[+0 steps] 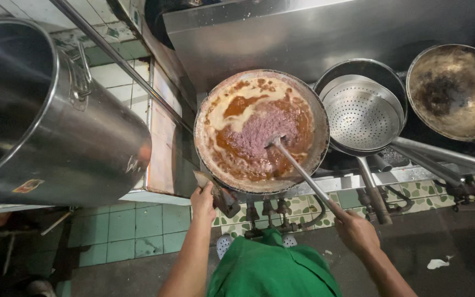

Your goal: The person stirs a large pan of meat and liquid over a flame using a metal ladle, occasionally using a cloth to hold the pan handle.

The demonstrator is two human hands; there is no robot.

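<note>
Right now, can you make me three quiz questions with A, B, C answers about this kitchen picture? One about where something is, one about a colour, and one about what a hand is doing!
1. Where is the perforated strainer?
A. Left of the big wok
B. In the pan to the right of the big wok
C. On the floor

2. What colour is the apron?
A. Green
B. Red
C. White

3. What is the right hand doing?
A. Hanging empty
B. Gripping the big steel pot
C. Holding the long ladle handle

Answers:
1 B, the strainer rests inside the dark pan beside the big wok.
2 A, the cloth at the bottom is bright green.
3 C, its fingers close on the ladle, whose end sits in the minced food; the left hand grips the wok's rim.
</note>
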